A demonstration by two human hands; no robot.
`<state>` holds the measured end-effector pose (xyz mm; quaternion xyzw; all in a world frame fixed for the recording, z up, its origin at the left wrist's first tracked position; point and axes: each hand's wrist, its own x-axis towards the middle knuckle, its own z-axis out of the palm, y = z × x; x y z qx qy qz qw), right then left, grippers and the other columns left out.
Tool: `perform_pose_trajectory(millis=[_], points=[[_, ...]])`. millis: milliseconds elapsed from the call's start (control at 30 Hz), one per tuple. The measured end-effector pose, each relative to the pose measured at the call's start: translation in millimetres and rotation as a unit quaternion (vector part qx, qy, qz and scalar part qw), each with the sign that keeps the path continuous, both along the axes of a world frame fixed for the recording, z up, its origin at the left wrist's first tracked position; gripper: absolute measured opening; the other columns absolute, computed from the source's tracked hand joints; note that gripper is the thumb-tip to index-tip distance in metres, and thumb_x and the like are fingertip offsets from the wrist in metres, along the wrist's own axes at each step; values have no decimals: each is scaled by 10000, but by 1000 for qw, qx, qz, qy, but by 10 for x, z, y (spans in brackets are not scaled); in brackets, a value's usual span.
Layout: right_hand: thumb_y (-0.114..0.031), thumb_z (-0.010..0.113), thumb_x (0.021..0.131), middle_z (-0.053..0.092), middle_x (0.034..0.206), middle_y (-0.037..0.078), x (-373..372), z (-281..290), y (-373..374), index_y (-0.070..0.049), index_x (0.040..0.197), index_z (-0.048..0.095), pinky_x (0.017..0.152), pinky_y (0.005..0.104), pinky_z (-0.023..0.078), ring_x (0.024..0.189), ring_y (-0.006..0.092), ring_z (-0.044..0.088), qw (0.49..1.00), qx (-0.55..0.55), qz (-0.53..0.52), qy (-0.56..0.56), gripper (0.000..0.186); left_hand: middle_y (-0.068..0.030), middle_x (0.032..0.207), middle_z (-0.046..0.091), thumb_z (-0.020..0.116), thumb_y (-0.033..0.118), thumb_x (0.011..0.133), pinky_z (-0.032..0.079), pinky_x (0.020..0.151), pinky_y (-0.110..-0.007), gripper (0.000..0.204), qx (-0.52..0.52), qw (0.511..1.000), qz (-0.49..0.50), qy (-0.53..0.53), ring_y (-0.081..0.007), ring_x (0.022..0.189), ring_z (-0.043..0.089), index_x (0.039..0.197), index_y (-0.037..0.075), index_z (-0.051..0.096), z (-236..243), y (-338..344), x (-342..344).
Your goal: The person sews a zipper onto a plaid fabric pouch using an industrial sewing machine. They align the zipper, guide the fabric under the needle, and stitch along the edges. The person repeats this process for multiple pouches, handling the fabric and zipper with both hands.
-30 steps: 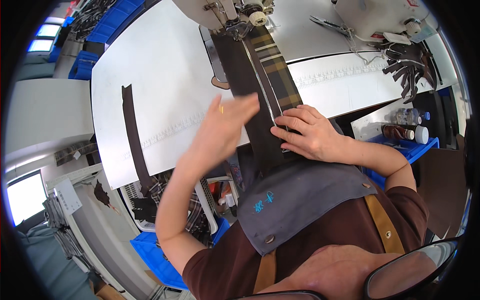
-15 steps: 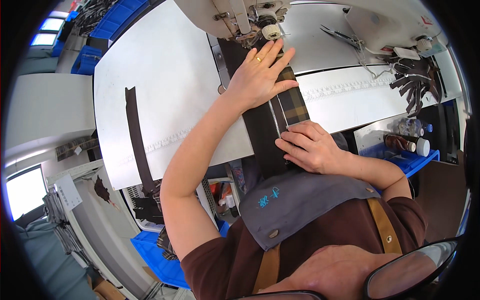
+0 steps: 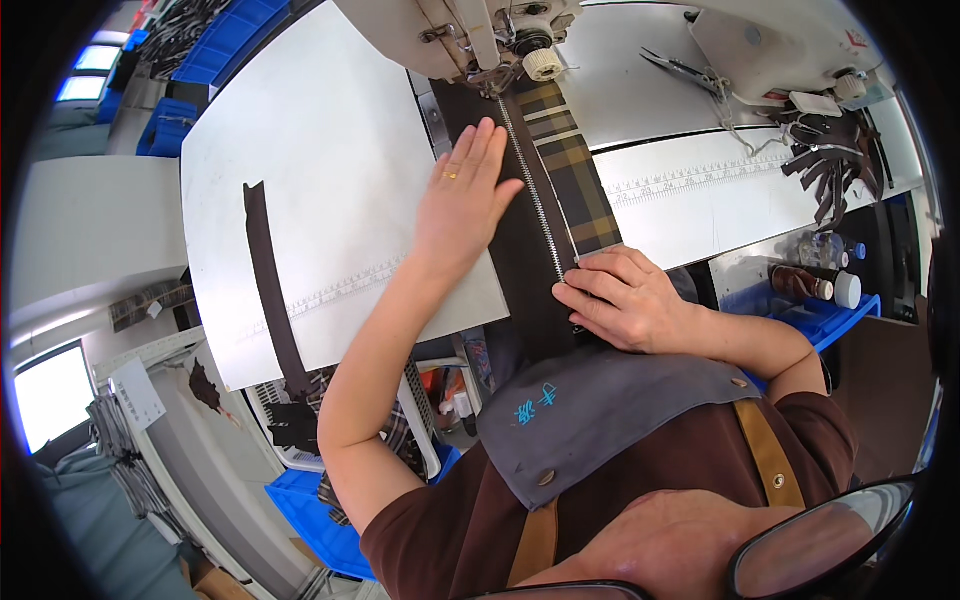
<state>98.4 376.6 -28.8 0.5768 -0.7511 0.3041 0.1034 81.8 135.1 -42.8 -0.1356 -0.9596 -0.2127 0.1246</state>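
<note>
A dark brown fabric piece (image 3: 522, 262) runs from the sewing machine (image 3: 490, 45) down over the table's front edge. Along it lies a metal-toothed zipper (image 3: 538, 205), its upper end beneath the machine's presser foot. To the right of the zipper is a plaid fabric strip (image 3: 580, 180) in brown and yellow checks. My left hand (image 3: 465, 195), with a ring on one finger, rests flat on the brown fabric left of the zipper, fingers stretched out. My right hand (image 3: 625, 300) is closed on the zipper and fabric near the table edge; its fingertips partly hide the zipper.
A narrow brown fabric strip (image 3: 268, 280) lies on the table's left. Tweezer-like snips (image 3: 672, 68) sit behind the machine's right side, near a bunch of brown scraps (image 3: 828, 165). Bottles (image 3: 820, 270) stand on a shelf at right; a blue bin (image 3: 320, 520) is below left.
My left hand has slid back from the presser foot, toward me and to the left, uncovering the upper zipper and plaid strip. My right hand has barely moved.
</note>
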Motion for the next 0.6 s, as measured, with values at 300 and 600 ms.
perform_pose_trajectory(millis=[300, 600], points=[[-121, 672, 661, 586, 938, 46, -120, 54, 13, -43, 981, 648, 744, 325, 464, 914, 209, 555, 999, 7, 54, -7, 330, -4, 1258, 561, 705, 381, 745, 190, 1067, -522, 430, -8, 1000, 15, -19, -213, 1094, 521, 1075, 114, 635, 278, -193, -194], [-100, 636, 683, 593, 950, 47, -156, 66, 6, -42, 997, 653, 742, 319, 455, 926, 206, 552, 998, 16, 58, -8, 319, 15, 1242, 571, 723, 416, 709, 138, 1077, -553, 435, 1, 1000, 12, -27, -199, 1090, 522, 1032, 132, 660, 277, -234, -267]])
